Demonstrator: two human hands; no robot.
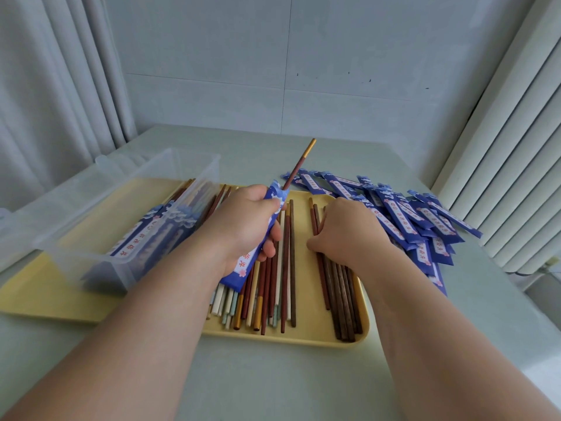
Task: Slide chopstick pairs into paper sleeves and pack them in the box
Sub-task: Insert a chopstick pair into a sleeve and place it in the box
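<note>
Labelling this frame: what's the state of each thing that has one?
left hand: grips held sleeve.
held sleeve: one chopstick in, sticking out the top.
right hand: curled over brown chopsticks, grip hidden.
box: open, sleeved pairs inside.
tray: loose chopsticks lying on it.
sleeve pile: lying on table, right of tray.

Pale table (303, 384), yellow tray (303, 340), blue sleeve pile (403, 217), perhaps a second tray (45, 299)
</note>
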